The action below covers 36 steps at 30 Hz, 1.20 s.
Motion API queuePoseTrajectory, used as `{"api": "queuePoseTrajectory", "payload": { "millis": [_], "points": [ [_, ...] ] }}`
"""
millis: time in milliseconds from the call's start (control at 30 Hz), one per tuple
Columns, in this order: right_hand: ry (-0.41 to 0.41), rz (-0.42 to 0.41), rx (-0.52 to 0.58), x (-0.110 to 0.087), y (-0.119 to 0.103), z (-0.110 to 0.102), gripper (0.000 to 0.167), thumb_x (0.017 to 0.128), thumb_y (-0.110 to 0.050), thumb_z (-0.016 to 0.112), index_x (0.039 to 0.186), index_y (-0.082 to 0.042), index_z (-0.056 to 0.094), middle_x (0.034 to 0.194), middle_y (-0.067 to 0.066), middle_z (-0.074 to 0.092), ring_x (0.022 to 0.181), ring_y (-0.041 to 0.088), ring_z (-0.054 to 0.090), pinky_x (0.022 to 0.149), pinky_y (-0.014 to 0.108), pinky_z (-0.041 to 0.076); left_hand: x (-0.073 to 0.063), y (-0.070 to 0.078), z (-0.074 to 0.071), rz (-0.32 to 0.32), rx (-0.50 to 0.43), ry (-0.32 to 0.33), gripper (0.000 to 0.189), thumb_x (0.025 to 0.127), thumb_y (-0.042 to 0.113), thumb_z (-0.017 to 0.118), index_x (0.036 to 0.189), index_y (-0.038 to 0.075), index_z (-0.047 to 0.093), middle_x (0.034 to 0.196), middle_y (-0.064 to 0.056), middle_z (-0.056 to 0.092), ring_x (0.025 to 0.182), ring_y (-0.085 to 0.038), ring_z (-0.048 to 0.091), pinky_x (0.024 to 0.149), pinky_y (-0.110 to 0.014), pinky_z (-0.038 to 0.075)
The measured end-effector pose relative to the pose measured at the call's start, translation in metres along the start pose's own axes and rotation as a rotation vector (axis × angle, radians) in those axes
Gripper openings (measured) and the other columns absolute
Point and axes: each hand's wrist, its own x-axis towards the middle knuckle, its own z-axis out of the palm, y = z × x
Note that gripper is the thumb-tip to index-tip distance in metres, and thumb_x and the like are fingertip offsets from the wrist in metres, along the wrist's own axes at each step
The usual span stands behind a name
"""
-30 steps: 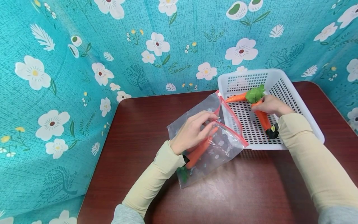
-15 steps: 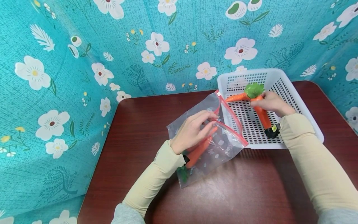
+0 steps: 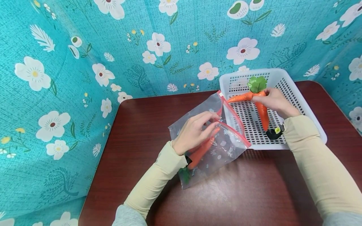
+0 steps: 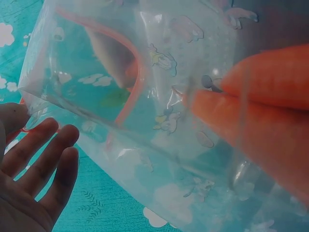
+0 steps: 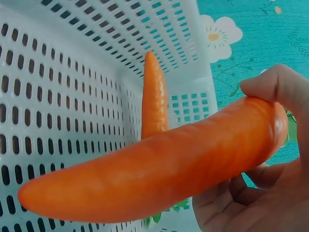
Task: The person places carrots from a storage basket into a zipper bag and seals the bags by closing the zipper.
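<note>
My right hand [image 3: 275, 101] grips an orange carrot [image 3: 261, 113] near its leafy top, with the tip pointing down over the white basket [image 3: 263, 147]. Behind it in the basket lies a second carrot [image 3: 238, 97], its leafy end hidden. With thumb and fingertip, my left hand [image 3: 195, 133] pinches the red-edged mouth of a clear zip bag [image 3: 223, 157], which gapes toward the basket. Two carrots [image 4: 251, 116] show through the plastic in the left wrist view. In the right wrist view the gripped carrot [image 5: 145, 174] crosses in front of the one lying in the basket.
The perforated basket stands at the back right of a dark red-brown table [image 3: 135, 135]. The bag's mouth overlaps its left rim in the head view. A turquoise flowered cloth [image 3: 181, 47] hangs behind the table and along its left side.
My right hand has raised the gripped carrot slightly, toward the back and left, and its leaves have come up with it. My left hand and the bag stay put.
</note>
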Motion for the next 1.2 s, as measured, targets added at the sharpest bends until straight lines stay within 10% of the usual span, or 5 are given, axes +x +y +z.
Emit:
{"api": "queuePoseTrajectory", "payload": {
  "millis": [400, 1200],
  "points": [
    [0.034, -0.012, 0.100, -0.009, -0.009, -0.002, 0.081, 0.092, -0.049, 0.054, 0.140, 0.011, 0.028, 0.132, 0.030, 0.040, 0.105, 0.038, 0.044, 0.091, 0.053, 0.040, 0.000, 0.000, 0.000, -0.010, 0.009, 0.010, 0.020, 0.092, 0.018, 0.066, 0.111, 0.011, 0.065, 0.106, 0.000, 0.068, 0.090, -0.004, 0.058, 0.077, -0.019, 0.054],
    [0.142, -0.092, 0.276, -0.024, -0.027, -0.016, 0.042, 0.091, -0.043, 0.060, 0.113, -0.009, 0.046, 0.103, 0.000, 0.048, 0.090, 0.016, 0.048, 0.075, 0.022, 0.043, 0.000, 0.000, 0.000, -0.003, 0.003, 0.055, 0.019, 0.088, 0.011, 0.070, 0.106, 0.010, 0.067, 0.104, -0.001, 0.070, 0.092, -0.008, 0.062, 0.079, -0.014, 0.051]
  ]
}}
